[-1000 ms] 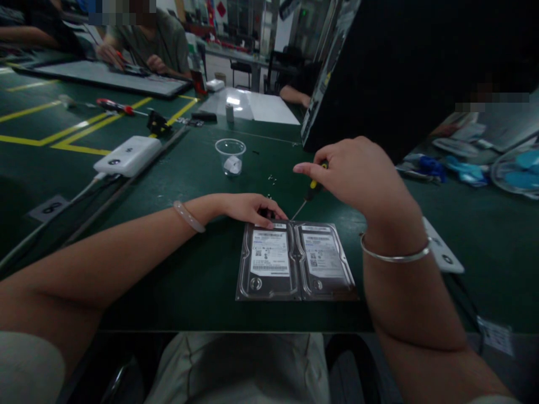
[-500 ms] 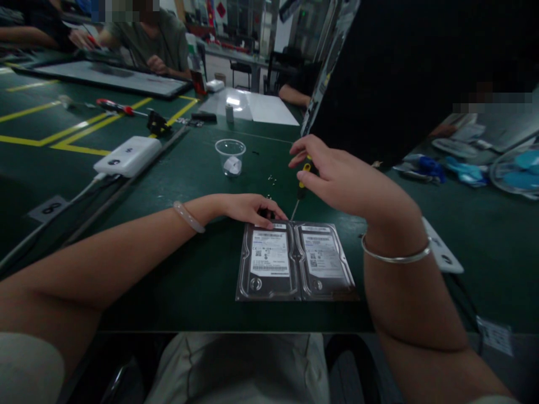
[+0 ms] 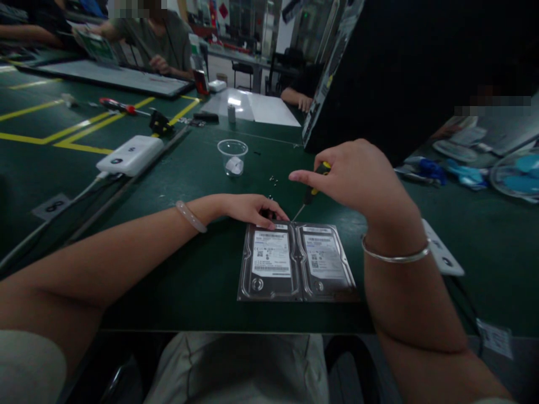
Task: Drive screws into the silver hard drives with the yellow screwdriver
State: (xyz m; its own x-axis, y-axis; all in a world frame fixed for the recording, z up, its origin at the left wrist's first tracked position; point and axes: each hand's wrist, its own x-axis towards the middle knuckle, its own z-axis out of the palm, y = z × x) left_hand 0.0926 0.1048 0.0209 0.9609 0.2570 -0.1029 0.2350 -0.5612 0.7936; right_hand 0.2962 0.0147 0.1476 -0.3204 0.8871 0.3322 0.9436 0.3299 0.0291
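Two hard drives lie side by side near the table's front edge, labels up: the left hard drive (image 3: 272,255) and the right hard drive (image 3: 324,258). My left hand (image 3: 261,210) grips the far edge of the left one, thumb on top and fingers curled beyond the edge. In my right hand (image 3: 351,171) is a screwdriver (image 3: 311,191) with a yellow and black handle. It leans, its tip down at the far edge between the two drives. Several tiny screws (image 3: 274,180) lie beyond my left hand. What the tip touches is too small to tell.
A clear plastic cup (image 3: 233,160) with white paper inside stands beyond the drives. White power strips (image 3: 130,156) lie left and right. A large black panel (image 3: 404,67) rises at the back right. A red screwdriver (image 3: 120,106) lies far left; co-workers sit across the table.
My right hand has shifted slightly right and turned, tilting the screwdriver further right; its tip stays at the drives' far edge. My left hand keeps its place. A co-worker now lifts a green-and-white item.
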